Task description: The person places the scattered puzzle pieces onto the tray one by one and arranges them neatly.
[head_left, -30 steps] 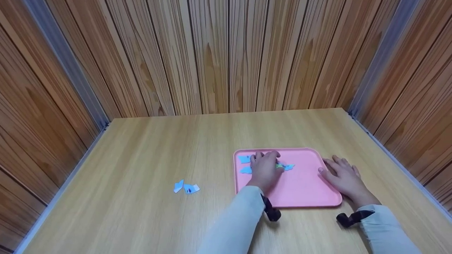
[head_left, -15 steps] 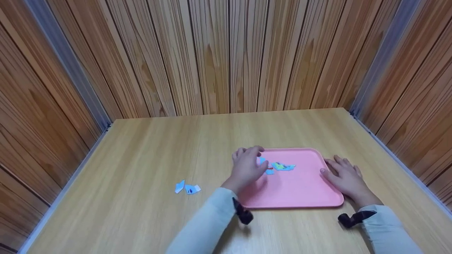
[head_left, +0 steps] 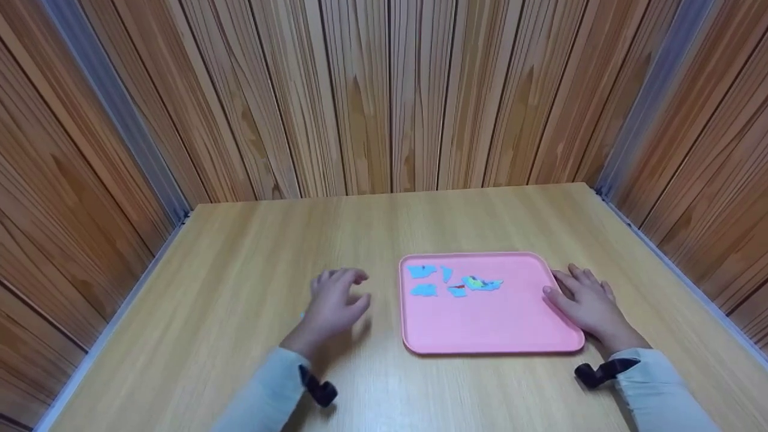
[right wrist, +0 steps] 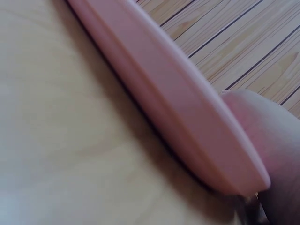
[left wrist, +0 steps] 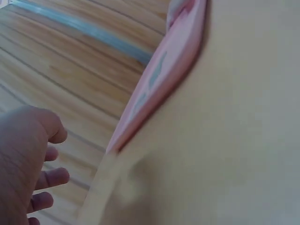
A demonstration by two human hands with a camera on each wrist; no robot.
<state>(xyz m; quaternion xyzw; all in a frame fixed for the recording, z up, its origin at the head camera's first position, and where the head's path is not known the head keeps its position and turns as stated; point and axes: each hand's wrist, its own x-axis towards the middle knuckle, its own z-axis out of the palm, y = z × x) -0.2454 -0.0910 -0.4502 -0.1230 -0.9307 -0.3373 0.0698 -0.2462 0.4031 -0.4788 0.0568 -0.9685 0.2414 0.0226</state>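
Note:
My left hand [head_left: 333, 303] hovers over the table left of the pink tray [head_left: 492, 333], fingers loosely bent and nothing between them. A sliver of a blue piece [head_left: 303, 314] peeks out beside it; the rest is hidden under the hand. At the tray's right edge, my right hand [head_left: 585, 306] holds the rim, thumb over it and fingers along the outside. Several thin, irregular blue pieces lie flat in the tray's upper left, among them a blue piece with yellow-green print [head_left: 482, 283] and a blue piece with a red mark [head_left: 457, 290].
The light wooden table [head_left: 270, 240] carries the tray on its right half. Wood-plank walls [head_left: 372, 108] with grey corner strips stand at the back and both sides. A dark camera band [head_left: 318, 387] sits on each wrist.
My left hand has lifted off the pieces in the tray and moved left over the table, now covering the loose blue pieces there. My right hand stays at the tray's edge.

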